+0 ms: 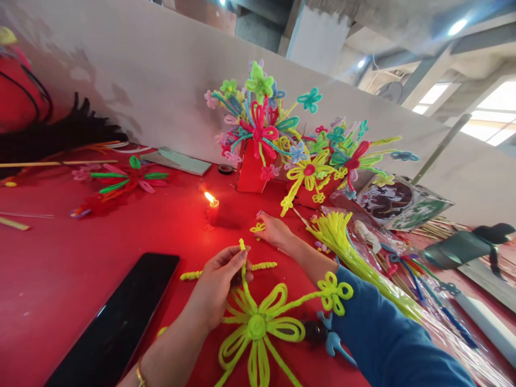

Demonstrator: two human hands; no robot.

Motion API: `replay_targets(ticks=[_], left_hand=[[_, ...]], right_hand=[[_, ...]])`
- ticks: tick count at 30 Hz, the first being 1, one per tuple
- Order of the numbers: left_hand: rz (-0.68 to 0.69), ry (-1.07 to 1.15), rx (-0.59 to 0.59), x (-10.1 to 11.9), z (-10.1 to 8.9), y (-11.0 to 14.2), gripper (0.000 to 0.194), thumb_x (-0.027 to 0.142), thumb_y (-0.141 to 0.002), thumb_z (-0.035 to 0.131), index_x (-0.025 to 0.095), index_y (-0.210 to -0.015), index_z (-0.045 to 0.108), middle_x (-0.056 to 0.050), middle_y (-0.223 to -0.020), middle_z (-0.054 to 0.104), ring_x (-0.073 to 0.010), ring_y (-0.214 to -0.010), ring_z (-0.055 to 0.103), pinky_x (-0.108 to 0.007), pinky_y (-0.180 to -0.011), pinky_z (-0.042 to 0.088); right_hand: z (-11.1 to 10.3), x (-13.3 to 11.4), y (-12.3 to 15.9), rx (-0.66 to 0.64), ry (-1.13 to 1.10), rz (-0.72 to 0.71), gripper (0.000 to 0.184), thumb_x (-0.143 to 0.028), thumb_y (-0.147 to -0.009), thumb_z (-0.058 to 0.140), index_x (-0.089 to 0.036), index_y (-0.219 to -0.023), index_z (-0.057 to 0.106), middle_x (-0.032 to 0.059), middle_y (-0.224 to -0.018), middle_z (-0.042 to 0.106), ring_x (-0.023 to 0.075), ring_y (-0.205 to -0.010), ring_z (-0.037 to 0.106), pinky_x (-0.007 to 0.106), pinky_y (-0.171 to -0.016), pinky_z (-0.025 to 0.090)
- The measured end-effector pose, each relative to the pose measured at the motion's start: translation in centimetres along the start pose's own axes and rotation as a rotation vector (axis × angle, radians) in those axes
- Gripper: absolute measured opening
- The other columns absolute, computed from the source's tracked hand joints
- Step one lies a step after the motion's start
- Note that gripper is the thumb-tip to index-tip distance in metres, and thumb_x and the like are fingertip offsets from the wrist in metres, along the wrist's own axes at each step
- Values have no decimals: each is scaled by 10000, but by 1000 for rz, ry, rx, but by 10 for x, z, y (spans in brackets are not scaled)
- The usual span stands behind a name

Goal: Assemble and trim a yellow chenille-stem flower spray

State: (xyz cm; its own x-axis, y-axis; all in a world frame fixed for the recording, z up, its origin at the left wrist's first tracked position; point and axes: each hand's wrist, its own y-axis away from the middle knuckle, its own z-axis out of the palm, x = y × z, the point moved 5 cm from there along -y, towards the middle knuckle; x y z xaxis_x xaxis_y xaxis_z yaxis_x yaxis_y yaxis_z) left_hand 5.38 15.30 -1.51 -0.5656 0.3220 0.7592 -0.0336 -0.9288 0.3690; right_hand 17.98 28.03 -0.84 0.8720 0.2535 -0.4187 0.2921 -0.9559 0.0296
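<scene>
My left hand (217, 279) is closed, thumb and fingers pinching an upright stem of a large yellow-green pipe-cleaner flower (257, 327). Loops of fuzzy wire fan out from its round middle, and one long arm ends in a small looped blossom (335, 293) by my right sleeve. My right hand (276, 232) stretches out past it, its fingertips closed on a small yellow pipe-cleaner flower (257, 228) at the tabletop. Behind my left fingers, a coiled yellow pipe cleaner (264, 266) shows on either side. Blue-handled pliers (334, 344) lie partly beneath the large flower.
A lit candle (213, 212) burns close beyond both hands. A black phone (116, 322) lies at left. Colourful pipe-cleaner bouquets (262, 129) stand against the white partition. Yellow pipe cleaners (338, 231) in plastic spread along the right, with a green bottle (453, 250) beyond.
</scene>
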Motion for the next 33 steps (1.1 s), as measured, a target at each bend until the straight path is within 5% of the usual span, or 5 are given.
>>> replay_targets(ticks=[6, 10, 15, 23, 33], left_hand=[[-5, 1, -14, 0, 0, 0, 275, 339, -572, 743, 172, -778, 671, 23, -531, 620, -91, -467, 559, -186, -477, 415], [11, 14, -33, 1, 3, 1, 320, 371, -581, 724, 157, -816, 682, 8, -550, 629, -98, -481, 545, -203, -494, 416], [62, -34, -51, 3, 5, 0, 250, 358, -611, 711, 165, -752, 639, 21, -565, 630, -74, -459, 524, -181, -462, 375], [110, -32, -77, 6, 8, 4, 228, 329, -606, 721, 198, -702, 560, 22, -526, 644, -87, -407, 529, -193, -412, 323], [71, -57, -163, 5, 11, 9, 155, 319, -699, 653, 175, -706, 595, 34, -552, 638, -53, -433, 519, -172, -444, 332]], right_hand=[[-16, -8, 17, 1, -300, -54, 170, -276, -680, 625, -158, -788, 570, -5, -760, 621, 121, -694, 583, 221, -628, 442], [-31, -16, 38, -8, -523, -35, 227, -397, -735, 536, -170, -747, 518, -48, -578, 523, 71, -456, 469, 187, -438, 379], [-44, -30, 59, -118, -931, -3, 290, -378, -606, 664, -184, -748, 501, -92, -502, 477, 37, -357, 381, 154, -347, 304], [-63, -56, 78, -322, -1043, -26, 305, -218, -574, 717, -179, -818, 539, -46, -677, 594, 73, -573, 577, 200, -532, 502], [-63, -64, 74, -267, -966, -36, 189, -207, -640, 656, -165, -808, 580, -34, -643, 603, 75, -549, 590, 211, -539, 504]])
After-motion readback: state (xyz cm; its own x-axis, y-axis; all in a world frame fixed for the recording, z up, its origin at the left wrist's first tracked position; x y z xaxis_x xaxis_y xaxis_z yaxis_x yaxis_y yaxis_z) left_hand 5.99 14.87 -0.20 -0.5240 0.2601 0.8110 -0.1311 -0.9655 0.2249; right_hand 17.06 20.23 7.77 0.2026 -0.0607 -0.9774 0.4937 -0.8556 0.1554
